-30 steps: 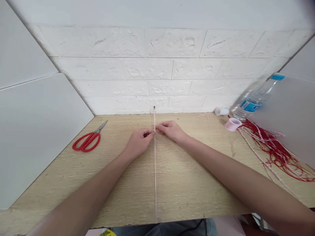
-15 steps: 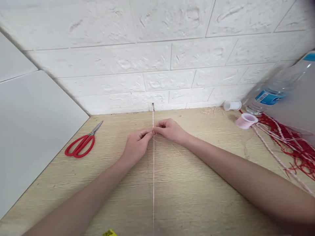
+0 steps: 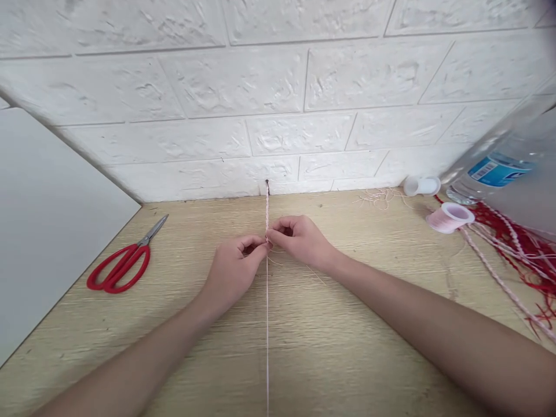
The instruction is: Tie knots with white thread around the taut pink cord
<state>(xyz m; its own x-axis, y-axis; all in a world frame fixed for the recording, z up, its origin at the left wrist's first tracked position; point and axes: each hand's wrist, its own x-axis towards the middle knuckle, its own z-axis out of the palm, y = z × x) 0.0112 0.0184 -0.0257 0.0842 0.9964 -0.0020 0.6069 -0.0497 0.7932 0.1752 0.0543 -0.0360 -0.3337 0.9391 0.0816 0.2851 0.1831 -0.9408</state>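
Two bare hands are working in close on a thin, pale-pink braided cord (image 3: 267, 211), and their fingertips are practically meeting. The left hand (image 3: 234, 266) has its thumb and forefinger squeezed narrow on the lower end of the braid. The right hand (image 3: 304, 240) is pinching too, right at the braid just above the left fingertips, with its other fingers curled in. Can't tell exactly which strand each one's got, it's too tiny.

The braid runs from the fingers up to a small dark hole (image 3: 267, 182) in the white brick-pattern wall (image 3: 278, 136). Below the fingers, a straight pale-pink strand (image 3: 267, 336) heads down over the light wood tabletop (image 3: 339, 347), and a few fine loose thread ends (image 3: 316, 274) poke out under the right hand.

Off to the left of the fingers there's a pair of red-handled metal scissors (image 3: 125, 266), blades angled up toward the wall. Well to the right of the fingers sit a spool of pink thread (image 3: 448, 218), a white spool (image 3: 421, 186) just behind it, and a clear plastic bottle with a blue label (image 3: 495, 171). Next to those is a messy pile of red and pink cords (image 3: 527, 252), partly cut off by the frame edge.
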